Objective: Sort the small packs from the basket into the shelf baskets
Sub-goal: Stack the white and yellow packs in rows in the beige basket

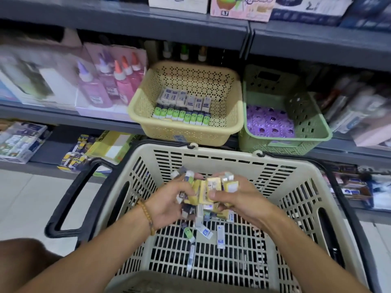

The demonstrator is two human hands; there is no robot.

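Observation:
Both hands hover inside the beige shopping basket (211, 154), each holding a bunch of small packs. My left hand (169, 200) grips several white, green and dark packs. My right hand (237, 197) grips several yellow and white packs (213, 187). A few loose packs (204, 232) lie on the basket's slatted floor below the hands. On the shelf beyond stands a yellow basket (232, 123) with rows of white packs and green-capped packs (182, 116). Next to it on the right, a green basket (317, 132) holds purple packs (268, 123).
Pink and purple glue bottles (110, 81) stand left of the yellow basket. Boxes line the upper shelf (241, 9). Lower shelves hold more boxed stationery (21, 142) on the left and right. The shopping basket's black handles (69, 199) hang to both sides. Pale floor tiles lie at left.

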